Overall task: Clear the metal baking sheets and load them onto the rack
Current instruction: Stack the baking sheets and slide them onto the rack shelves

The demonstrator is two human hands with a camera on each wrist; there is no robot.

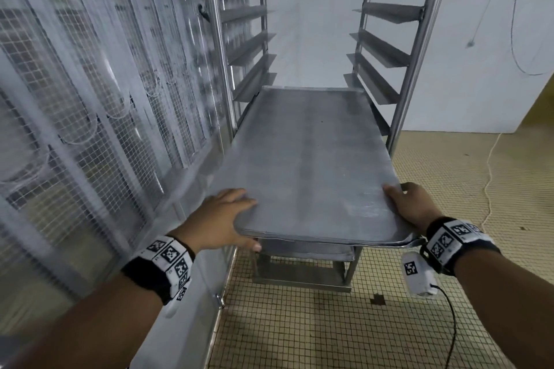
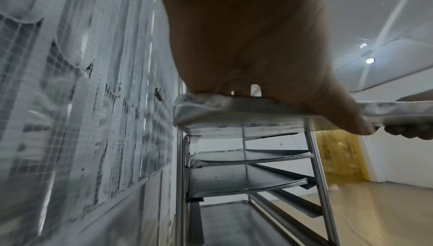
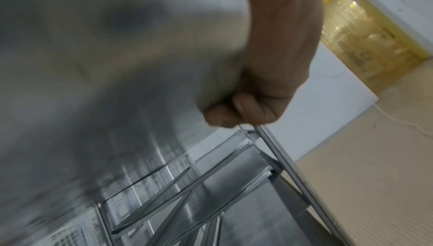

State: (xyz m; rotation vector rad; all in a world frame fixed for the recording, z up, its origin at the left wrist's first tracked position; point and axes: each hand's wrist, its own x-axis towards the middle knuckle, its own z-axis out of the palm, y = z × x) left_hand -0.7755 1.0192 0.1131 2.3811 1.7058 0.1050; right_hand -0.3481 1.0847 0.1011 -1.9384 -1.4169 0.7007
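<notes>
Holding the flat rectangular grey metal baking sheet (image 1: pixel 302 165) at its near corners, you have its far end between the uprights of the tall steel rack (image 1: pixel 419 48) in the centre of the frame, while the near end juts out toward you. Your left hand (image 1: pixel 223 219) lies at the near left corner with fingers spread over the brushed, dull top and the thumb hooked under the rolled rim. Your right hand (image 1: pixel 412 204) clamps the near right corner, thumb on top; the right wrist view shows its fingers (image 3: pixel 236 111) curled under the edge. Angled metal runners line both sides of the rack, slanting upward in the upper frame. Two more thin sheets (image 2: pixel 248 157) sit on lower runners. Wire mesh panels (image 1: pixel 90 99) behind translucent plastic fill the left side, and small square beige tiles (image 1: pixel 359 338) cover the floor at lower right.
</notes>
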